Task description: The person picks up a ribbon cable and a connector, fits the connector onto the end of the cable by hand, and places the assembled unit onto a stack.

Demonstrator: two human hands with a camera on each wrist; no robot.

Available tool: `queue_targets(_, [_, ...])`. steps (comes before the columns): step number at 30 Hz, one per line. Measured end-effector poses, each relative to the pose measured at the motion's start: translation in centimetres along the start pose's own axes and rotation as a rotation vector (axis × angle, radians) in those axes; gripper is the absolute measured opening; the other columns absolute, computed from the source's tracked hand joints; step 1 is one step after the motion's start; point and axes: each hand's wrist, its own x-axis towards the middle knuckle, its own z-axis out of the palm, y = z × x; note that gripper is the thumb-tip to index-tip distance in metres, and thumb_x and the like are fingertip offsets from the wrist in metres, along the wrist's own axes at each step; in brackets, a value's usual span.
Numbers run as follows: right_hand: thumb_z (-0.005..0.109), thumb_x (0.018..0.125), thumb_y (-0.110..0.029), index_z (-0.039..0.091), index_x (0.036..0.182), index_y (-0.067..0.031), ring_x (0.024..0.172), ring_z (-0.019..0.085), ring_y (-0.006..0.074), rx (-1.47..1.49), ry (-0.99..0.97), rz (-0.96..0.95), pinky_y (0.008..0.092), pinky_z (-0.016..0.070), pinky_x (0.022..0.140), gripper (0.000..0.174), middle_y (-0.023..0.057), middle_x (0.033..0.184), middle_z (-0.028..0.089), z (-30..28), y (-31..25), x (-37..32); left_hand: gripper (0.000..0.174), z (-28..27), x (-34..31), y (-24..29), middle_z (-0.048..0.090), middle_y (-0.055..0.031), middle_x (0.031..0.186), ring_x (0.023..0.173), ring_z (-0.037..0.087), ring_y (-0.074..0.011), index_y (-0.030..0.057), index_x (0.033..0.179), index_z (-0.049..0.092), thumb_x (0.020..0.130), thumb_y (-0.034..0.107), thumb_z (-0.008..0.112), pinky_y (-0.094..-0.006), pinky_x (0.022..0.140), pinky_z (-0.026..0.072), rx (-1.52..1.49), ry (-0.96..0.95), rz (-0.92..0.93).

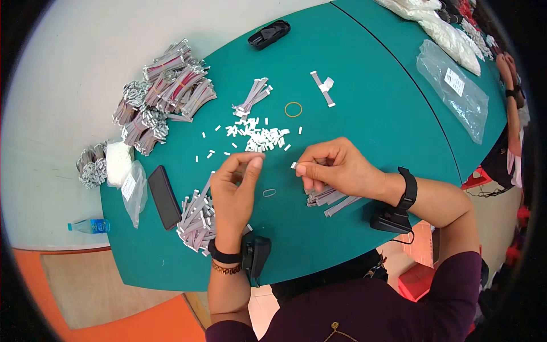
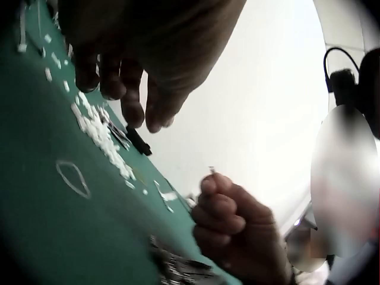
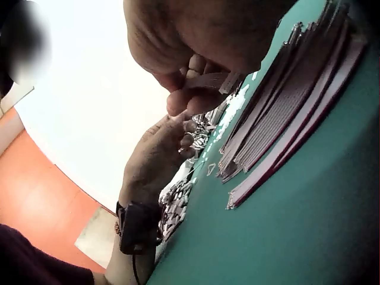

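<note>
My right hand (image 1: 336,168) pinches a grey ribbon cable (image 3: 208,81) between thumb and fingers. The cable's white connector end (image 1: 294,165) pokes out past the fingertips, toward my left hand. Across a small gap, my left hand (image 1: 235,188) is raised over the table with thumb and forefinger tips close together; I cannot tell whether a small piece is between them. Just beyond the left fingertips lies a pile of small white plastic pieces (image 1: 265,138). Below the right hand, several ribbon cables (image 3: 285,101) lie side by side on the green table (image 1: 364,125).
Bundled cables (image 1: 182,85) are heaped at the far left. Loose cables (image 1: 196,219) lie beside my left wrist, near a phone (image 1: 164,196). Farther out are a yellow rubber band (image 1: 293,103), a single cable (image 1: 319,85), a black object (image 1: 269,34) and a plastic bag (image 1: 456,91).
</note>
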Motion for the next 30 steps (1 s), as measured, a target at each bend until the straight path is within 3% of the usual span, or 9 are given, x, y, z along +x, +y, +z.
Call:
queue_targets(4, [0.057,0.091,-0.016,0.063,0.081,-0.0018,0.056,0.052,0.0028,-0.002,0.011,-0.007,0.0178,0.0427,0.051,0.019,-0.0001,0.066,0.061,-0.2,0.1,0.1,0.013,-0.5,0.3,-0.9,0.058,-0.0022,0.073,0.061,0.045,-0.0114,0.0028,0.092,0.065,0.079,0.005,0.066,-0.0256,0.057,0.0381,0.359,0.075,0.109])
queue_targets(7, [0.056,0.091,-0.016,0.063,0.080,-0.0016,0.056,0.052,0.0027,-0.006,0.018,-0.016,0.0178,0.0426,0.051,0.019,0.0000,0.066,0.061,-0.1,0.1,0.2,0.020,-0.5,0.4,-0.9,0.060,-0.0067,0.082,0.070,0.051,-0.0212,0.0015,0.097,0.063,0.078,0.001,0.063,-0.0326,0.065,0.0422,0.610,0.080,0.147])
queue_targets(10, [0.056,0.091,-0.015,0.063,0.080,-0.0013,0.056,0.052,0.0027,-0.010,0.014,-0.019,0.0178,0.0426,0.051,0.019,0.0002,0.066,0.061,-0.1,0.0,0.1,0.027,-0.5,0.6,-2.0,0.059,-0.0145,0.101,0.091,0.054,-0.0302,-0.0004,0.107,0.059,0.080,0.000,0.060,-0.0381,0.081,0.0431,0.699,0.112,0.320])
queue_targets(13, [0.056,0.091,-0.015,0.063,0.081,-0.0012,0.056,0.052,0.0026,-0.007,0.010,-0.023,0.0179,0.0428,0.051,0.019,0.0002,0.066,0.061,-0.1,0.0,0.0,0.036,-0.1,0.7,-3.2,0.052,-0.0178,0.121,0.106,0.049,-0.0308,0.0030,0.117,0.055,0.081,0.000,0.059,-0.0383,0.093,0.0396,0.812,0.149,0.439])
queue_targets(16, [0.056,0.091,-0.015,0.063,0.081,-0.0013,0.056,0.052,0.0026,-0.003,0.012,-0.017,0.0179,0.0429,0.051,0.018,0.0001,0.066,0.061,-0.1,-0.1,0.1,0.040,0.5,0.3,-3.1,0.047,-0.0195,0.127,0.116,0.044,-0.0342,0.0037,0.121,0.053,0.081,-0.001,0.058,-0.0399,0.099,0.0350,0.725,0.044,0.373])
queue_targets(20, [0.056,0.091,-0.014,0.063,0.080,-0.0015,0.057,0.052,0.0027,0.017,0.026,-0.015,0.0178,0.0431,0.051,0.018,0.0003,0.066,0.061,-0.2,-0.1,0.1,0.032,1.0,-0.3,-1.1,0.056,-0.0123,0.111,0.098,0.053,-0.0274,0.0052,0.111,0.060,0.080,-0.002,0.059,-0.0347,0.086,0.0428,0.659,-0.069,0.315])
queue_targets(21, [0.056,0.091,-0.014,0.063,0.080,-0.0015,0.057,0.052,0.0027,0.018,0.026,-0.018,0.0177,0.0431,0.051,0.018,0.0004,0.066,0.061,-0.2,0.0,0.1,0.029,1.0,-0.3,-1.4,0.057,-0.0090,0.102,0.086,0.055,-0.0226,0.0058,0.105,0.062,0.078,-0.003,0.060,-0.0309,0.075,0.0457,0.613,-0.068,0.298])
queue_targets(24, [0.057,0.091,-0.014,0.063,0.080,-0.0015,0.056,0.052,0.0027,0.014,0.028,-0.025,0.0175,0.0432,0.051,0.018,0.0005,0.067,0.061,-0.3,0.2,0.2,0.031,1.3,-0.3,-0.9,0.057,-0.0094,0.098,0.080,0.054,-0.0204,0.0055,0.104,0.062,0.075,-0.005,0.062,-0.0295,0.069,0.0465,0.598,0.032,0.371])
queue_targets(30, [0.057,0.090,-0.015,0.063,0.080,-0.0013,0.056,0.052,0.0027,0.004,0.031,-0.029,0.0177,0.0431,0.051,0.018,0.0005,0.067,0.061,-0.4,0.0,0.2,0.024,0.4,-0.3,-0.8,0.056,-0.0067,0.081,0.071,0.051,-0.0176,0.0036,0.094,0.061,0.072,-0.004,0.065,-0.0288,0.062,0.0434,0.627,-0.019,0.266])
